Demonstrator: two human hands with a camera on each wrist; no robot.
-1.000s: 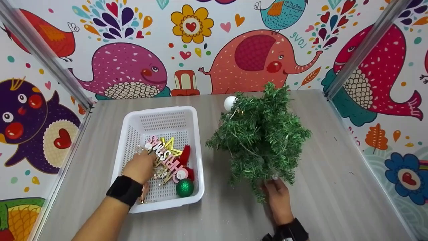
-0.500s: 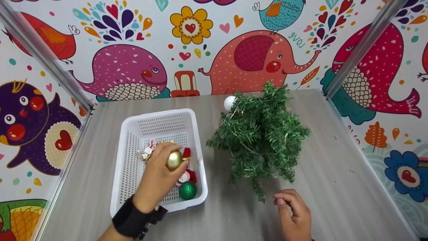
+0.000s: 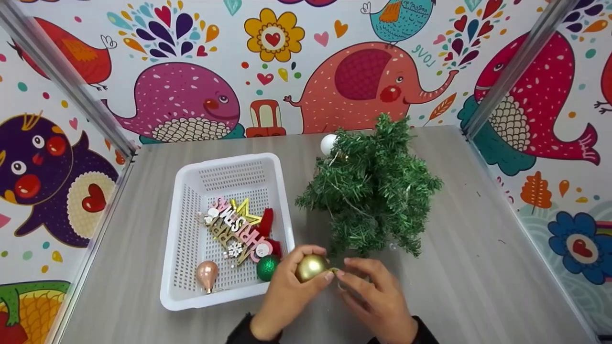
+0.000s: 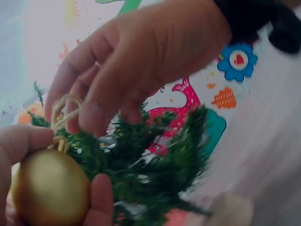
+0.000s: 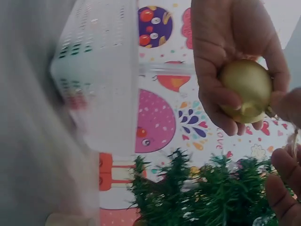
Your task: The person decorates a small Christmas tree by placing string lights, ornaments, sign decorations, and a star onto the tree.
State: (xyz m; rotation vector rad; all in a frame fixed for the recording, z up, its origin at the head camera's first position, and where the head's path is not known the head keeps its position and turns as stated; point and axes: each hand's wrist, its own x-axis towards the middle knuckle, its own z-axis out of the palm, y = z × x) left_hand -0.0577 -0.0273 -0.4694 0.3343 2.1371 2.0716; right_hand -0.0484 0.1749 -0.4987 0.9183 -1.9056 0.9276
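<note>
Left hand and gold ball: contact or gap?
Touching. The right wrist view shows it: the left hand curls around the gold ball, its fingers lying against the ball with no gap.

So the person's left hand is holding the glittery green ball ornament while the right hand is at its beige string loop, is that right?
Not quite. The head view shows the left hand holding the smooth gold ball ornament; the glittery green ball ornament is in the white perforated plastic basket. The right hand is indeed at the beige string loop.
</note>
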